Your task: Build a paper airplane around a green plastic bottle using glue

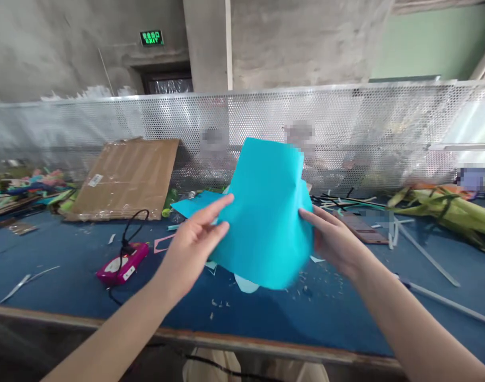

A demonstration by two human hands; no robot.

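A bright blue sheet (266, 212), slightly curved, is held up above the blue tabletop (306, 318). At its left edge is my left hand (190, 244), thumb and forefinger extended and a little apart at the sheet. My right hand (333, 233) grips the right edge, its fingertips against the sheet and some fingers hidden behind it. Another blue piece (198, 202) shows behind the sheet on the left. Below the sheet's lower edge a white piece (246, 284) lies on the table.
A magenta power strip (125, 263) with a black cable lies at the left. Behind it cardboard (126, 180) leans on a perforated metal screen (166, 116). White strips (429, 254), a phone-like object (365, 229) and green-yellow material (444, 209) are at the right.
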